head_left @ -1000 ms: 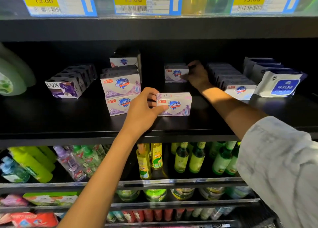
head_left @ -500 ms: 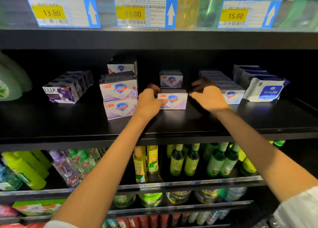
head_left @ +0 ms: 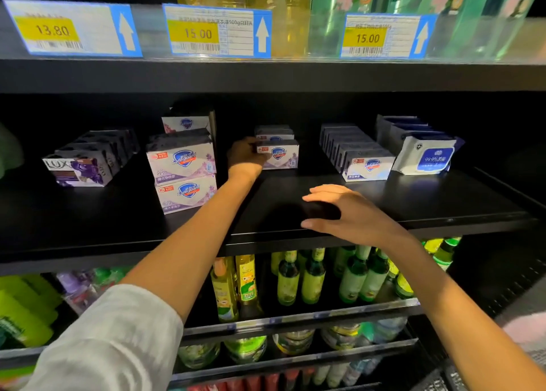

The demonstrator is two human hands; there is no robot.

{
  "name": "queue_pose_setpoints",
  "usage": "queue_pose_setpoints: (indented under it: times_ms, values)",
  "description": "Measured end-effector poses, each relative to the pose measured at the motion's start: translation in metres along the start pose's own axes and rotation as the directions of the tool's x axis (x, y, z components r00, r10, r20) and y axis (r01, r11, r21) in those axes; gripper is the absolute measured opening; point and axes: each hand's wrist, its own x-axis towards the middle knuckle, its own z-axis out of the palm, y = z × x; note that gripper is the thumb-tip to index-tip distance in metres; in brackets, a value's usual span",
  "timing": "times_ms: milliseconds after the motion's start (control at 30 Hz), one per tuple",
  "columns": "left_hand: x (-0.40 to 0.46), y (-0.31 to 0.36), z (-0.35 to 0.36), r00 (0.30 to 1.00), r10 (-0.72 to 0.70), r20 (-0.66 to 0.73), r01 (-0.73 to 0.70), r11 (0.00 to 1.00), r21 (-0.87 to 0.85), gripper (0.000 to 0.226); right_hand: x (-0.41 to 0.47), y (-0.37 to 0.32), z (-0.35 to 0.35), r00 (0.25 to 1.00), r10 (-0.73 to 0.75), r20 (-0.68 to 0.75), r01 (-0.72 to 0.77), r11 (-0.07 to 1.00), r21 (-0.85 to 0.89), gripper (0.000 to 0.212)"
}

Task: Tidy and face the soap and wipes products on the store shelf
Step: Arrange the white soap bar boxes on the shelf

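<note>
The left hand (head_left: 245, 155) holds the left end of a Safeguard soap box (head_left: 279, 154) that stands deep in the middle of the shelf (head_left: 413, 201), toward its back edge, just in front of a second box (head_left: 274, 132). The right hand (head_left: 345, 213) hovers near the front edge, fingers spread wide and holding nothing. The box looks light and stiff, made of thin cardboard that could dent, so a grip at its short ends seems best.
</note>
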Motion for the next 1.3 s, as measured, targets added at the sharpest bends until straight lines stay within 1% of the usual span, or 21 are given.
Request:
queue_pose_setpoints:
  times_ms: [133, 233, 300, 433, 600, 733, 800, 900, 967, 1033, 1100, 1167, 1233, 1300]
  values:
    - [0.013, -0.003, 0.006, 0.999, -0.044, -0.015, 0.043, 0.998, -0.056, 0.046, 0.001, 0.000, -0.001, 1.000, 0.004, 0.005, -0.004, 1.000, -0.010, 0.091]
    - [0.021, -0.008, 0.010, 0.998, -0.042, -0.037, 0.039, 0.996, -0.075, 0.045, 0.002, 0.002, 0.001, 1.000, 0.006, -0.010, -0.006, 1.000, 0.008, 0.099]
    - [0.023, -0.008, 0.012, 0.998, -0.034, -0.044, 0.031, 0.996, -0.080, 0.046, 0.003, 0.004, 0.002, 1.000, 0.007, -0.019, -0.007, 1.000, 0.009, 0.099]
    - [0.021, -0.004, 0.014, 0.997, -0.006, -0.073, 0.004, 1.000, -0.025, 0.043, 0.002, 0.004, 0.003, 1.000, 0.013, -0.017, -0.013, 1.000, 0.016, 0.100]
    - [0.022, -0.005, 0.015, 0.996, -0.052, -0.072, 0.051, 0.999, -0.018, 0.041, 0.001, 0.002, 0.002, 1.000, 0.026, -0.014, -0.026, 0.999, 0.034, 0.093]
    - [0.016, -0.004, 0.011, 0.996, -0.051, -0.068, 0.056, 0.996, 0.070, 0.051, 0.002, 0.004, 0.003, 1.000, 0.007, -0.029, -0.007, 1.000, 0.013, 0.098]
    - [0.005, 0.002, 0.007, 0.998, -0.027, -0.064, 0.035, 0.993, 0.116, 0.054, 0.001, 0.003, 0.002, 0.999, -0.003, -0.038, 0.003, 1.000, 0.008, 0.097]
    - [-0.029, 0.014, -0.005, 0.999, 0.003, -0.045, 0.000, 0.997, 0.073, 0.048, 0.000, 0.003, 0.003, 0.997, 0.001, -0.072, 0.003, 0.999, 0.050, 0.086]
    - [-0.060, 0.020, -0.016, 1.000, 0.020, -0.019, -0.019, 0.999, 0.041, 0.036, 0.003, -0.001, 0.005, 0.992, 0.006, -0.123, 0.005, 0.995, 0.095, 0.068]
    - [-0.093, 0.021, -0.031, 0.999, 0.048, 0.003, -0.048, 0.998, 0.029, 0.030, 0.008, -0.008, 0.006, 0.984, 0.021, -0.176, 0.006, 0.989, 0.149, 0.047]
    - [-0.126, 0.017, -0.048, 0.994, 0.113, -0.002, -0.113, 0.993, -0.018, 0.025, 0.013, -0.020, 0.005, 0.975, 0.012, -0.224, 0.033, 0.979, 0.200, 0.034]
    - [-0.156, 0.012, -0.070, 0.987, 0.147, -0.067, -0.150, 0.987, -0.048, 0.012, 0.022, -0.038, 0.004, 0.967, 0.006, -0.254, 0.067, 0.958, 0.280, 0.031]
    - [-0.178, 0.004, -0.092, 0.970, 0.148, -0.194, -0.165, 0.983, -0.077, 0.003, 0.034, -0.059, 0.005, 0.965, -0.008, -0.263, 0.106, 0.928, 0.358, 0.031]
    - [-0.189, -0.008, -0.113, 0.927, 0.140, -0.347, -0.178, 0.981, -0.078, 0.006, 0.050, -0.083, 0.008, 0.960, -0.041, -0.277, 0.154, 0.902, 0.402, 0.034]
